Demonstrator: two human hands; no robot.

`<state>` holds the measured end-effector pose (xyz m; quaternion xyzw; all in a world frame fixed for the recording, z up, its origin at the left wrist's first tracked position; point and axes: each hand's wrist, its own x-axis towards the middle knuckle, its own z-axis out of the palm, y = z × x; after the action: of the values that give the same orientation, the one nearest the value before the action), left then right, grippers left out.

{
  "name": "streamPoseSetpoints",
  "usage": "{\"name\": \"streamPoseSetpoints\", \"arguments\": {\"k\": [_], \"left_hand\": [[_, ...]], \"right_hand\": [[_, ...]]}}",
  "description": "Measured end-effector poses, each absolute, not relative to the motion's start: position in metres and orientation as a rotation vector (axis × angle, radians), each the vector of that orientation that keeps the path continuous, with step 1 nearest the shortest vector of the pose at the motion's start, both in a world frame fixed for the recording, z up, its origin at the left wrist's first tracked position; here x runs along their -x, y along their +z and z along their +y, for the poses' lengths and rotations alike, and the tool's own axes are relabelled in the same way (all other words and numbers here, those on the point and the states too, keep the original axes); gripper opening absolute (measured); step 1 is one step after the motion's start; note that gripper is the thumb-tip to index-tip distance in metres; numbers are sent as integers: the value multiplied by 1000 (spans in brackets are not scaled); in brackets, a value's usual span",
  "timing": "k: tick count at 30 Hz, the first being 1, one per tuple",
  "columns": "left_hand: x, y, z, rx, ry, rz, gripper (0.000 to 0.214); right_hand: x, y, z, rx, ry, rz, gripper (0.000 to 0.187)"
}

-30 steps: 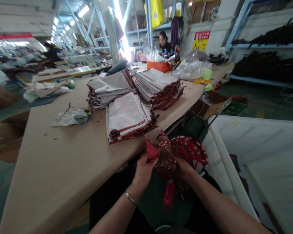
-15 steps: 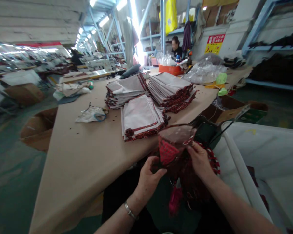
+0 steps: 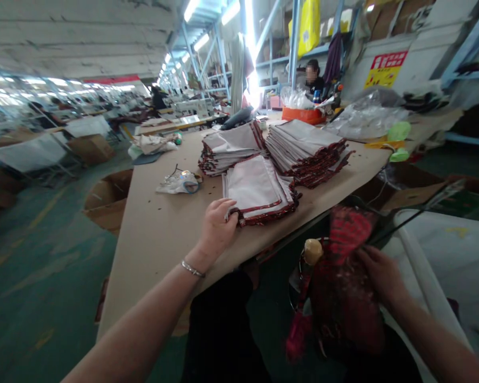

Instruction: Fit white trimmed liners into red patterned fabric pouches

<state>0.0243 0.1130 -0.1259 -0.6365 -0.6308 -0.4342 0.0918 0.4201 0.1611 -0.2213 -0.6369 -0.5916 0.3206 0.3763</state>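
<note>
My left hand [image 3: 219, 221], a metal bracelet on its wrist, is at the near left corner of the front stack of folded grey cloth pieces with dark red edging [image 3: 253, 183]. Its fingers and thumb are closed on that corner; how many layers they pinch is hidden. Off the table's edge, my right hand [image 3: 381, 268] grips a dark red patterned cloth [image 3: 349, 234], which hangs down over my lap and is smeared by motion. A pink-red tassel-like piece [image 3: 298, 335] dangles beside it. Two more stacks of edged grey cloth [image 3: 231, 146] lie behind the front one.
A brown-covered table [image 3: 163, 239] runs ahead of me. On it lie a crumpled white cloth [image 3: 179, 182], clear plastic bags [image 3: 369, 119] and an orange container [image 3: 303, 115]. A white bin [image 3: 443, 250] stands at my right, a cardboard box [image 3: 107, 202] at left. Another person [image 3: 314, 80] sits beyond.
My left hand has moved from beside the red cloth to the front stack's corner and closed there. My right hand has carried the cloth rightward and down. The view has turned left.
</note>
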Motion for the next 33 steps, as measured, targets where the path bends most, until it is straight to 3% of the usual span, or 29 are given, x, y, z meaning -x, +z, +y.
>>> {"name": "streamPoseSetpoints", "arguments": {"k": [2, 6, 8, 13, 16, 19, 25, 30, 33], "left_hand": [[-23, -131, 121, 1907, -1235, -1901, 27], [-18, -135, 133, 1940, -1098, -1903, 27], [-17, -132, 136, 1985, -1040, -1886, 24], [-32, -101, 126, 1914, -1160, -1766, 19], [-53, -77, 110, 1946, -1189, -1699, 18], [-71, -63, 89, 2003, -1165, -1696, 17], [-78, -80, 44, 2047, -1230, -1727, 18], [-87, -103, 30, 2079, -1342, -1852, 21], [-99, -100, 28, 2087, -1428, -1805, 22]], "right_hand": [[-424, -274, 148, 1773, 847, -1509, 25], [-427, -309, 151, 1875, 919, -1458, 49], [-413, -274, 160, 1712, 881, -1477, 50], [-326, -121, 157, 897, 418, -1881, 25], [-267, -70, 146, 645, 243, -2187, 30], [-233, -63, 143, 703, 143, -2427, 41], [-261, -74, 150, 1036, 130, -2459, 27], [-274, -68, 117, 717, 155, -2515, 62], [-258, -71, 97, 729, 103, -2576, 33]]}}
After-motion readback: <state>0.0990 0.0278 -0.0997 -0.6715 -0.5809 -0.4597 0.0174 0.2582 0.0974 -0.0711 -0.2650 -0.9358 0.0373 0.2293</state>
